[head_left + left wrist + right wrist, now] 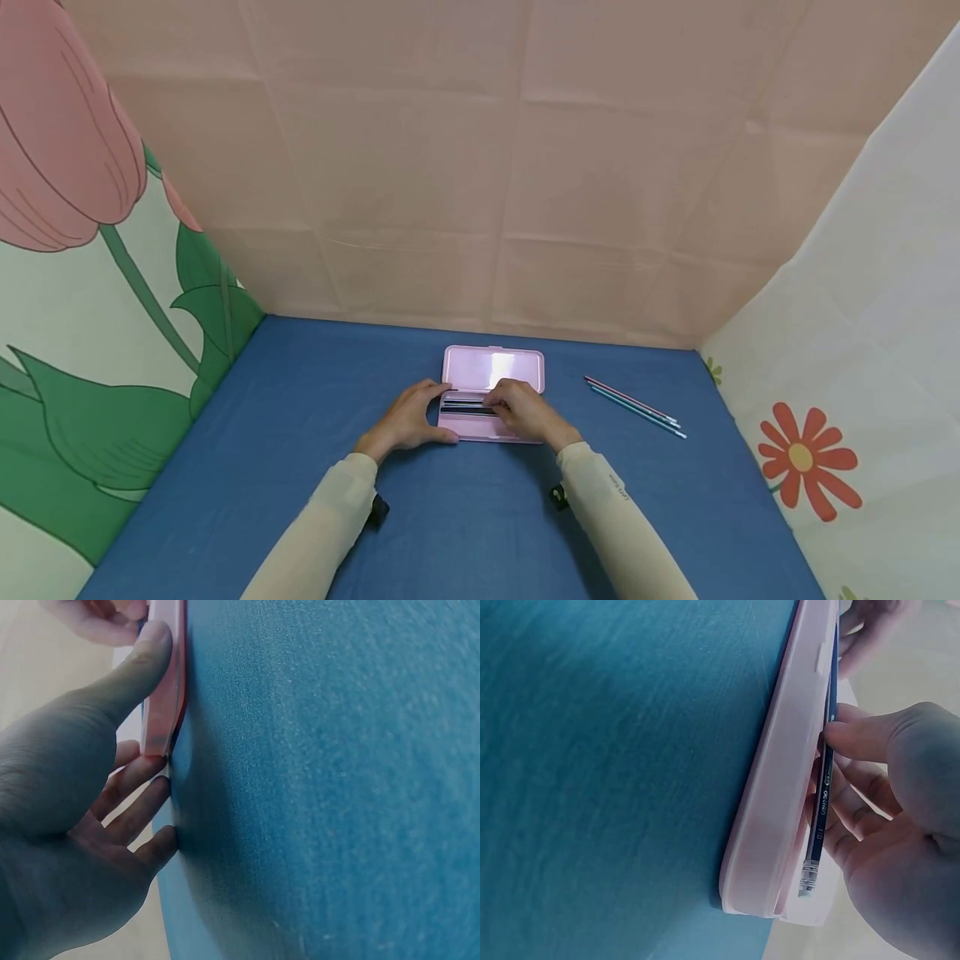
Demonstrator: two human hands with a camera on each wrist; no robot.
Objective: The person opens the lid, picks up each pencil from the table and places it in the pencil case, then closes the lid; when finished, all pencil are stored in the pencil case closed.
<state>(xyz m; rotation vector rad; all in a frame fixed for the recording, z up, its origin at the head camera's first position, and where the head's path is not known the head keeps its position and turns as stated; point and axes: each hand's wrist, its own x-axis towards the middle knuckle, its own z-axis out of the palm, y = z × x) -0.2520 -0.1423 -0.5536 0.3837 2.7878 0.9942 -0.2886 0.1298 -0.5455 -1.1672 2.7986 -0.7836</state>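
Observation:
An open pink pencil case (476, 427) lies on the blue table, its lid (468, 367) folded back away from me. My left hand (408, 417) holds the left end of the case, with the thumb on the front wall and the fingers spread behind. My right hand (525, 412) pinches a dark pencil (823, 801) between thumb and fingers over the case. The pencil's metal band and eraser end show in the right wrist view, close along the rim. Inside the case, more slim pencils (461, 402) lie lengthwise, partly hidden by my right hand.
Several pencils (633, 404) lie side by side, slanted, on the blue cloth (465, 525) to the right of the case. A beige wall sheet (480, 167) stands behind the table. Flower-printed sheets flank the left and right sides.

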